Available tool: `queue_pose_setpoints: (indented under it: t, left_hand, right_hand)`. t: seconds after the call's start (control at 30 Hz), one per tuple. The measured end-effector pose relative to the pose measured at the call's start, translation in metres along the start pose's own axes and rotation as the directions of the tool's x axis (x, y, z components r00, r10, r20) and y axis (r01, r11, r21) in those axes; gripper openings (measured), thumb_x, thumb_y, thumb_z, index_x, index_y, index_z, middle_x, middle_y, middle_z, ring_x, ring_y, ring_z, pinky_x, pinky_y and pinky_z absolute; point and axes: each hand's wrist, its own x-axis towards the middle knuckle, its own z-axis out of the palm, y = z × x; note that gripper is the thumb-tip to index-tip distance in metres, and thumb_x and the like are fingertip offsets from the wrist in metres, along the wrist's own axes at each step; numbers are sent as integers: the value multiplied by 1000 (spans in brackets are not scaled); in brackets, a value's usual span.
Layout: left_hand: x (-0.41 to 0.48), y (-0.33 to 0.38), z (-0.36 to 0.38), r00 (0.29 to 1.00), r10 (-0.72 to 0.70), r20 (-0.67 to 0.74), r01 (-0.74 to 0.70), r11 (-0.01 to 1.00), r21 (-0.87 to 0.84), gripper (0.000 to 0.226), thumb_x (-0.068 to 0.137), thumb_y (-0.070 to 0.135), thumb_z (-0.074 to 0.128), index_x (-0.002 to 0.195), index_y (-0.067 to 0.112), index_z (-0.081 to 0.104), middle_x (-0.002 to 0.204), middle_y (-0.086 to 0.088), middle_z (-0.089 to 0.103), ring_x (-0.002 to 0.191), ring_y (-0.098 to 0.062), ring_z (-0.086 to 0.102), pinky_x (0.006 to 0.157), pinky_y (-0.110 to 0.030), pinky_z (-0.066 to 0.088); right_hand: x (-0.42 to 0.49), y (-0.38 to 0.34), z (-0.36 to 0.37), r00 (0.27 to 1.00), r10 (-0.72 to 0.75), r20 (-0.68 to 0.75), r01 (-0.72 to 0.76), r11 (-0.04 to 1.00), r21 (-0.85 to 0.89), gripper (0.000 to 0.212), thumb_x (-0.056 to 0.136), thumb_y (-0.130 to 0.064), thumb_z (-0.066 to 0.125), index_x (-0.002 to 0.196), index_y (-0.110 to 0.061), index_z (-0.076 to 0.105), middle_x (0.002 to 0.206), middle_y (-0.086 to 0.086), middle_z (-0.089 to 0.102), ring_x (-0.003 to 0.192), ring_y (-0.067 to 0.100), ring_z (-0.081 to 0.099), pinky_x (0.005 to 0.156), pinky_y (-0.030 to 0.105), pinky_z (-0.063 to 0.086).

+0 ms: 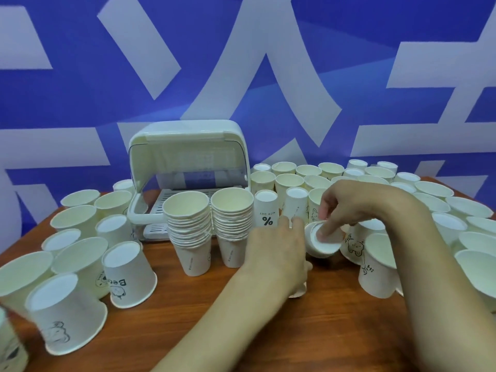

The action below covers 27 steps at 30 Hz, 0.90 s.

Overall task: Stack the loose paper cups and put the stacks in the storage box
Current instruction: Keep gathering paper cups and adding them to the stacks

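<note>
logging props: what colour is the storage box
The storage box is cream white; head view.

A brown wood-grain table (188,312) before a blue backdrop (80,84) with large white strokes.

Staged booth, likely — blue-white printed backdrop (80,89) behind wood-grain table (166,304).

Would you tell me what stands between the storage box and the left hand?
A left stack and a right stack of cups, side by side, as the head view shows.
</note>
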Motion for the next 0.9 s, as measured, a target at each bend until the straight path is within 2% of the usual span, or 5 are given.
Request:
queue_pose_setpoints:
  t: [0.23,0.43,0.63,0.77,0.9]
  left_hand:
    - [7,-5,4,988,45,149,-41,999,-25,54,95,48,47,138,16,37,130,-6,49,115,-30,54,73,-38,37]
    - [7,-9,0,983,38,181,-23,996,-87,46,96,43,49,132,15,40,127,-8,51,112,-31,56,79,-40,44]
    - [1,-14,-14,991,70,118,-62,996,-71,29,98,33,46,121,17,50,120,-7,61,105,-28,60,70,-36,39]
    - [-9,-25,-45,996,89,2,-86,972,-220,12,94,36,49,96,26,55,100,0,62,93,-24,59,67,-34,38]
    - [-21,-55,-78,985,1,-173,-62,935,-348,17,89,45,53,85,29,59,88,11,62,88,-18,58,68,-33,43]
  right_hand:
    - [3,-1,6,993,-17,114,7,996,95,47,60,-66,83,83,-25,75,93,0,76,88,18,73,82,35,62]
    - [14,-2,9,982,90,167,-98,994,40,40,70,-21,91,98,-14,63,94,7,76,78,21,77,82,44,62]
    - [16,-6,13,980,95,177,-96,995,-2,40,73,-16,88,106,-18,66,102,7,73,82,22,76,74,37,64]
    - [-7,-8,-8,1000,-5,24,5,1000,6,6,86,-17,77,90,-18,72,85,4,75,73,19,74,62,27,59]
    - [-44,-22,-29,940,-124,-318,90,989,-120,8,89,-24,71,82,-26,70,71,-7,70,65,11,68,65,33,54]
